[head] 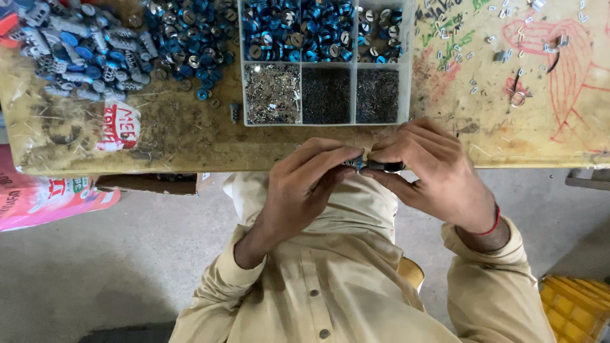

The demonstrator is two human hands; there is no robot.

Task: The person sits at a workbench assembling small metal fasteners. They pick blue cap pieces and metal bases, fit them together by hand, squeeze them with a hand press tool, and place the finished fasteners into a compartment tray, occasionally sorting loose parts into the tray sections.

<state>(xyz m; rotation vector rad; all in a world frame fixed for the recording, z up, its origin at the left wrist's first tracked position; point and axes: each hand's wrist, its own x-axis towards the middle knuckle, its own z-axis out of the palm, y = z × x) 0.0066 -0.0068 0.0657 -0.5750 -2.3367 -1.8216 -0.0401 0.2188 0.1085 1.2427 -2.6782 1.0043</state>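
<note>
A worn wooden bench (190, 136) fills the top of the view, carrying a clear divided tray (406, 76) of blue rings and small metal bits, with a heap of grey and blue parts (82, 51) to its left. Below the bench edge, the left hand (302, 187) and right hand (432, 171) meet, each grip closed on a small dark part (376, 166) held between the fingertips.

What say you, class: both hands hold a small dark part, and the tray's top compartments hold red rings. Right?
Not quite. The head view shows blue rings in the tray's top compartments, not red. The left hand and right hand do hold the small dark part.
</note>
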